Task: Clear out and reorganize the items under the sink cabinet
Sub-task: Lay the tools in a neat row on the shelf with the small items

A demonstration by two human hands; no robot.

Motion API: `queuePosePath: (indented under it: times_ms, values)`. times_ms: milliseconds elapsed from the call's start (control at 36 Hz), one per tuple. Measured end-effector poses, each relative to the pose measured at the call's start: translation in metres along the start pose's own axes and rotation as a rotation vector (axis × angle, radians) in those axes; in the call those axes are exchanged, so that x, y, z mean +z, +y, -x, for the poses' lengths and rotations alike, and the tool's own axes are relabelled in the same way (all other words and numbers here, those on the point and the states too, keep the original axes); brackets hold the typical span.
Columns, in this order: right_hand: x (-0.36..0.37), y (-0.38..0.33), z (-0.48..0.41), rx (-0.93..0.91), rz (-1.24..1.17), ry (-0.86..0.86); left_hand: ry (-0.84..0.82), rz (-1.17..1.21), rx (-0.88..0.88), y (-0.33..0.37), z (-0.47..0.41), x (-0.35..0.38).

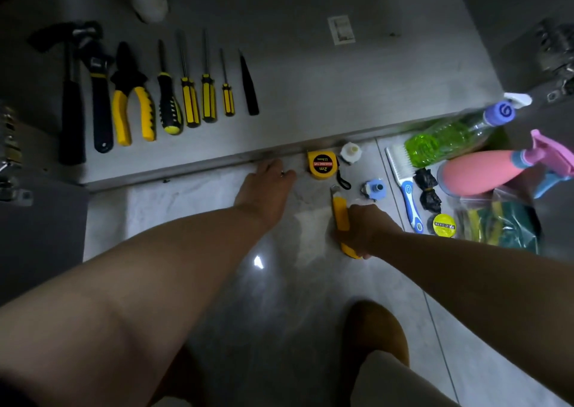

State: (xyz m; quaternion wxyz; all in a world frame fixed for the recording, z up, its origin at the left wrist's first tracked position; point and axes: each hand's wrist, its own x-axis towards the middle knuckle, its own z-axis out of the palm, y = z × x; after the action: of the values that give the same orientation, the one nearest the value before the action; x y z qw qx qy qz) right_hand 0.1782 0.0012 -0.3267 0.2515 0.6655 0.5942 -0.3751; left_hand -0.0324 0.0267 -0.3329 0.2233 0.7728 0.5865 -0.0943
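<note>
Grey tile floor [310, 282] before the cabinet base [310, 96]. Right hand [363, 229] grips the yellow utility knife [339, 214] low on the floor, blade end toward the cabinet. Left hand [264, 189] is flat with fingers relaxed, holding nothing, at the cabinet edge just beside the tape measure [322, 164]. Brush [403, 183], green bottle [447, 141] and pink spray bottle [478, 172] lie to the right. Hammer [71, 111], wrench [99, 105], pliers [132, 102] and screwdrivers [189, 102] sit in a row on the base.
</note>
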Motion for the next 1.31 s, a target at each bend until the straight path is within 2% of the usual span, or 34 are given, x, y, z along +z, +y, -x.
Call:
queuePosePath:
  times_ms: [139,194,278,361,444,556,639,722,806,861,1056,1111,1167,1222,1306]
  values:
    - [-0.002,-0.007,0.007,-0.043,0.040,-0.028,0.014,0.024,0.033,-0.011,0.015,0.010]
    - [-0.007,-0.008,0.010,-0.085,-0.049,-0.096,0.016,0.031,0.029,-0.013,0.021,0.012]
    - [-0.017,-0.008,0.021,-0.231,-0.216,-0.134,-0.090,0.055,0.070,-0.017,0.032,0.015]
    - [-0.029,-0.014,0.031,-0.380,-0.303,0.011,-0.178,0.167,0.115,-0.022,0.042,0.008]
    - [-0.049,-0.031,0.035,-0.457,-0.376,0.176,-0.293,0.362,0.144,-0.025,0.051,-0.015]
    - [-0.086,-0.064,0.028,-0.504,-0.366,0.466,-0.398,0.438,0.091,-0.031,0.058,-0.061]
    - [-0.112,-0.090,0.017,-0.415,-0.319,0.578,-0.363,0.685,0.012,-0.039,0.059,-0.097]
    - [-0.132,-0.116,0.008,-0.341,-0.268,0.592,-0.256,0.957,-0.073,-0.051,0.057,-0.128]
    - [-0.142,-0.134,0.000,-0.303,-0.191,0.599,-0.225,1.280,-0.162,-0.063,0.050,-0.147]
    - [-0.144,-0.140,-0.007,-0.289,-0.142,0.613,-0.169,1.407,-0.211,-0.070,0.043,-0.155]
    - [-0.135,-0.139,-0.015,-0.301,-0.143,0.658,-0.022,1.553,-0.302,-0.089,0.026,-0.157]
    - [-0.127,-0.127,-0.008,-0.355,-0.216,0.748,0.015,1.579,-0.313,-0.089,0.025,-0.154]
    - [-0.111,-0.109,0.002,-0.484,-0.248,0.873,0.053,1.608,-0.323,-0.088,0.023,-0.150]
    - [-0.090,-0.085,0.010,-0.560,-0.143,0.895,0.080,1.645,-0.327,-0.086,0.021,-0.147]
    - [-0.059,-0.052,0.010,-0.522,0.159,0.708,0.125,1.635,-0.324,-0.081,0.017,-0.141]
